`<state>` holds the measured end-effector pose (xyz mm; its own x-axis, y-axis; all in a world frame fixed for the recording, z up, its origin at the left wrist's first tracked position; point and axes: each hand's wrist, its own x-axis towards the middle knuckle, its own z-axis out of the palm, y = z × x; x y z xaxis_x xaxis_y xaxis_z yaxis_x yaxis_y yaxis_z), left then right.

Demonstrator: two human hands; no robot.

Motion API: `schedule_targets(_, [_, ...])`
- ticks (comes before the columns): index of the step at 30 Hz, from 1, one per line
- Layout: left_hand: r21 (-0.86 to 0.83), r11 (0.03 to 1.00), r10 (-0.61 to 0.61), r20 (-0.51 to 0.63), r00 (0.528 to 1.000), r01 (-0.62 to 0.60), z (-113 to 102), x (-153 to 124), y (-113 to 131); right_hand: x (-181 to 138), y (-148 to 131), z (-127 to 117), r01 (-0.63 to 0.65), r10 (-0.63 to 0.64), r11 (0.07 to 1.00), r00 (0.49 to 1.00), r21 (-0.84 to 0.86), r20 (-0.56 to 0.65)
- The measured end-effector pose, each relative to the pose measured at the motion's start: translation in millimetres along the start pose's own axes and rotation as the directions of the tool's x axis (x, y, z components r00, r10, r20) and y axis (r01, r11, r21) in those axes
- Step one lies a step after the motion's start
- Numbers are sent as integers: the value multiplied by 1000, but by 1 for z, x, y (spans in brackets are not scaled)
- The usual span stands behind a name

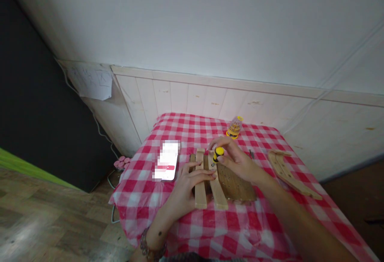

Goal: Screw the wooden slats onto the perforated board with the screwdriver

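Observation:
My left hand (pixel 187 184) lies flat with fingers spread across two pale wooden slats (pixel 200 194) that rest on a darker wooden board (pixel 237 184). My right hand (pixel 237 160) is closed around a small yellow-and-black screwdriver (pixel 218 153), held upright with its tip down on the slat beside my left fingertips. All of this sits on a table under a red-and-white checked cloth (pixel 180 130).
A phone (pixel 167 161) with a lit screen lies left of the slats. A clear and yellow bit holder (pixel 234 127) stands at the back. Curved wooden pieces (pixel 288 173) lie at the right, small dark screws (pixel 251 154) nearby. A white panelled wall (pixel 210 98) runs behind.

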<state>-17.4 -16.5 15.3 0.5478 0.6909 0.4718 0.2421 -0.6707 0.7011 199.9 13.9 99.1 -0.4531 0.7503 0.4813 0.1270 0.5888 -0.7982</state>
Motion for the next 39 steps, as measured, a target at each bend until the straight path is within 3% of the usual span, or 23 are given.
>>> schedule_targets(7, [11,1000,-8,13,1000,7,-2,0,1,-1,-4,-5,-100,99,995,987,-9,-124])
schedule_targets(12, [13,1000,15,-6,1000,-14,-1,0,1,-10,5,-1,-123,65,980,940,-155,-334])
schedule_targets(14, [14,1000,9,-11,1000,-9,0,0,1,-12,5,-1,-97,-4,959,934,-265,-356])
schedule_targets(19, [10,1000,5,-7,1000,-5,1,0,0,-12,1,-4,-21,-102,867,970,-498,-218])
schedule_targets(24, [-13,1000,26,-8,1000,-26,-1,0,0,-18,-9,-23,-44,39,827,999,-560,-19])
schedule_targets(27, [-27,999,37,-10,999,-37,-3,0,0,-19,-19,-37,-63,120,830,991,-555,67])
schedule_targets(30, [-32,999,31,7,999,-31,-4,0,1,-16,-23,-41,-62,110,864,992,-500,66])
schedule_targets(35, [-7,1000,17,-2,1000,-17,-1,0,1,-12,-12,-19,-78,34,909,993,-409,-113])
schedule_targets(39, [0,1000,16,-23,1000,-17,1,0,-1,-8,4,5,-121,80,985,950,-120,-301])
